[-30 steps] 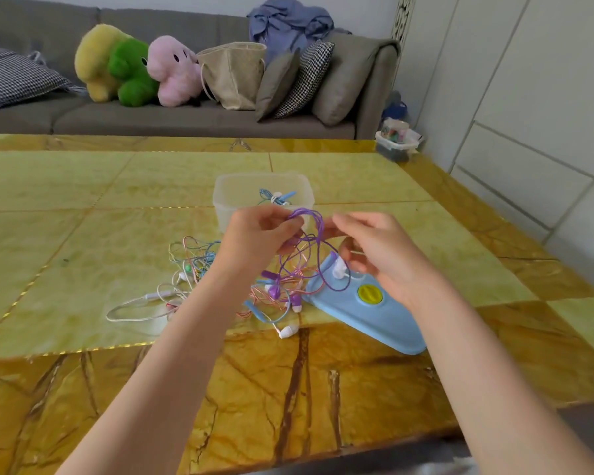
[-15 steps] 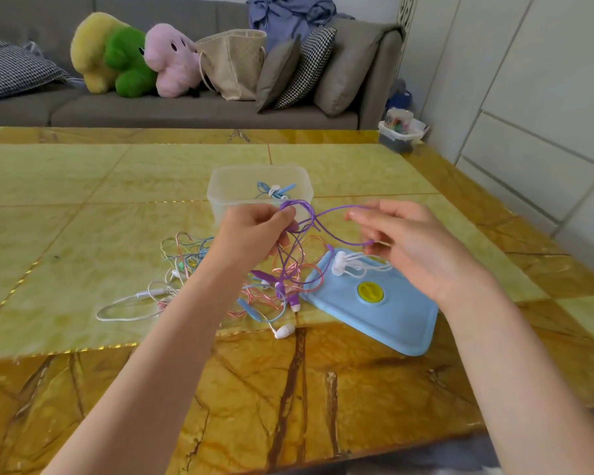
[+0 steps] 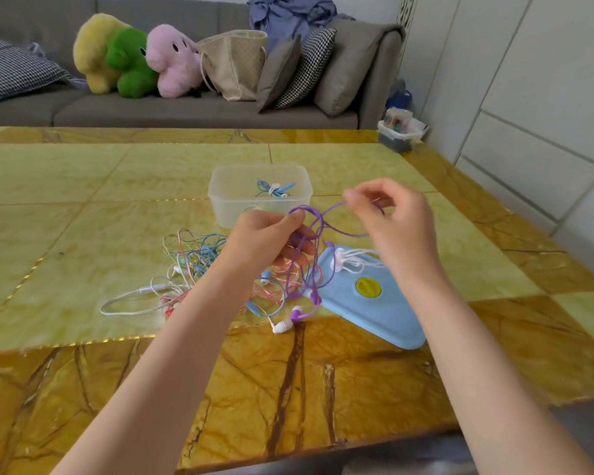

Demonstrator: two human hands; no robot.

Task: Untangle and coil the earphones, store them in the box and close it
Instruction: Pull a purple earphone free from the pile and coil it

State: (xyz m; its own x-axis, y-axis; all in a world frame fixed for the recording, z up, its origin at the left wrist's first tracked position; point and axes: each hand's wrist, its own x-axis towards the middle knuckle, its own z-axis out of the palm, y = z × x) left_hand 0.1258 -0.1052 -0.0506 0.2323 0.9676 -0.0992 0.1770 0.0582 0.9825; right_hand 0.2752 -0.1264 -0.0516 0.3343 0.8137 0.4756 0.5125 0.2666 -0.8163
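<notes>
**A:** ok so where's the purple cord at?

**B:** The purple earphones [image 3: 318,234] are up off the tabletop [image 3: 83,207], strung between both hands. Left hand [image 3: 271,240] has its grip curled tight round a bunch of loops, right hand [image 3: 396,217] pinches the cord's far end between thumb and fingertips. The stretch between them runs roughly left to right, sagging a bit in the middle.

**A:** and the rest of it?

**B:** It hangs more or less straight down from the left hand, with the purple buds at the bottom near the table's front, beside a white earbud [image 3: 282,326].

**A:** box?

**B:** The clear box [image 3: 259,197] sits open just behind the hands, with a coiled blue pair [image 3: 273,190] inside. Its blue lid [image 3: 364,303] lies flat under the right wrist, long axis running back-left to front-right, a tied white pair [image 3: 348,262] resting on its back end. The tangled pile [image 3: 192,265] of mixed cords is left of the left forearm.
</notes>
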